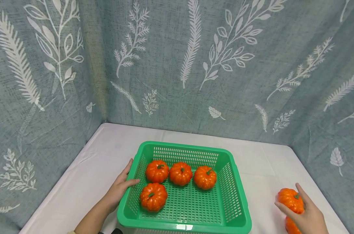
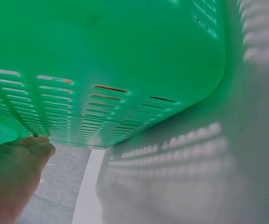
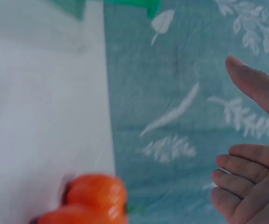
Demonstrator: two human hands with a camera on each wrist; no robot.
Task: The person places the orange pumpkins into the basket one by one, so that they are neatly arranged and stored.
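Note:
A green plastic basket (image 1: 191, 224) with slotted walls stands on the table. Several small orange pumpkins with green stems lie inside it, among them a front-left pumpkin (image 1: 153, 197) and a right-hand pumpkin (image 1: 205, 177). My left hand (image 1: 119, 188) grips the basket's left rim, thumb over the inside and fingers along the outer wall. Outside the basket, at the right, one pumpkin (image 1: 288, 199) sits just behind another pumpkin (image 1: 292, 225), which is partly hidden. Beside them hovers my right hand (image 1: 308, 214), thumb and fingers spread; the right wrist view shows its palm holding nothing.
A white cloth covers the table (image 1: 267, 175). Grey-blue curtains (image 1: 171, 65) with white leaf prints hang behind it and along both sides. The basket's right wall (image 1: 230, 188) lies between the inside pumpkins and the two outside.

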